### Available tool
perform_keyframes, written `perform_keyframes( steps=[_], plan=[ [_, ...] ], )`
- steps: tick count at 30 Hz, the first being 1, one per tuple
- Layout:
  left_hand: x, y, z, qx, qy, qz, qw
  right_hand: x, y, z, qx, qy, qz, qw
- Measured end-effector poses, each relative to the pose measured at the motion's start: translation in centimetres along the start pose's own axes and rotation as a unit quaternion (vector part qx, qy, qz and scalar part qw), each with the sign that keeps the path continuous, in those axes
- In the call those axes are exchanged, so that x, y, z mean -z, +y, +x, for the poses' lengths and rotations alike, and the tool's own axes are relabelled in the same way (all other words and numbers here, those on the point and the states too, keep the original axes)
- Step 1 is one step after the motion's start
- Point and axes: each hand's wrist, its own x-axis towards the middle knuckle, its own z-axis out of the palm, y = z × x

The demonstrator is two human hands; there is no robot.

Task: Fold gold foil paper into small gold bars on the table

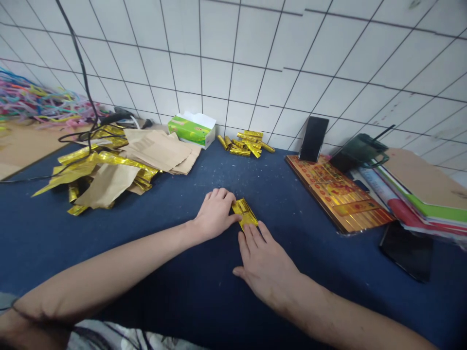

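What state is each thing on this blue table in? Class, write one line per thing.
Left hand, curled, thumb against the foil
Right hand, fingers spread, tips beside the foil
Gold foil, folded flat, between the hands
Gold sticks, heaped by the wall
Tissue box, open, tissues showing
Brown paper, loosely piled
Upright phone, propped, screen dark
Flat phone, lying down, screen dark

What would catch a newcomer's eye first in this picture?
Shiny gold stands out: a small folded foil piece lies at centre between the left hand and right hand. A tangled foil heap sits beside brown paper at left, and small gold rolls lie by the tiled wall.
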Motion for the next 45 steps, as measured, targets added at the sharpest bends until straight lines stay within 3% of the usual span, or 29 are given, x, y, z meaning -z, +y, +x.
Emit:
perform_keyframes(
  steps=[3, 6, 9, 13, 23, 28, 32, 38, 45],
  plan=[
    [0.4, 0.3, 0.7, 0.054, -0.017, 0.029, 0.998, -0.2, -0.1, 0.0, -0.003, -0.001, -0.004, 1.000],
    [0.9, 0.2, 1.5, 0.076, -0.074, 0.027, 0.994, -0.4, -0.1, 0.1, -0.001, 0.002, -0.003, 1.000],
    [1.1, -0.3, 2.3, 0.089, -0.118, -0.013, 0.989, -0.4, -0.1, 0.1, 0.001, -0.001, 0.003, 1.000],
    [1.0, -0.8, 3.0, 0.102, -0.120, -0.108, 0.982, -0.3, -0.1, 0.2, -0.004, -0.009, 0.003, 1.000],
    [-0.7, -0.5, 5.4, 0.026, -0.062, -0.156, 0.985, -0.6, -0.3, 0.7, -0.047, 0.005, 0.051, 0.998],
    [-1.1, -0.1, 4.4, -0.022, -0.028, -0.093, 0.995, -0.7, -0.2, 0.8, -0.046, 0.005, 0.071, 0.996],
    [-1.3, 0.0, 3.9, -0.080, 0.023, 0.047, 0.995, -0.9, -0.2, 0.9, -0.042, 0.007, 0.070, 0.997],
    [-0.8, -0.3, 3.2, -0.187, 0.001, 0.100, 0.977, -1.0, -0.2, 0.9, -0.045, 0.012, 0.050, 0.998],
    [0.0, -0.3, 1.6, -0.159, -0.009, 0.066, 0.985, -0.7, -0.2, 0.8, -0.044, 0.013, 0.057, 0.997]
  ],
)
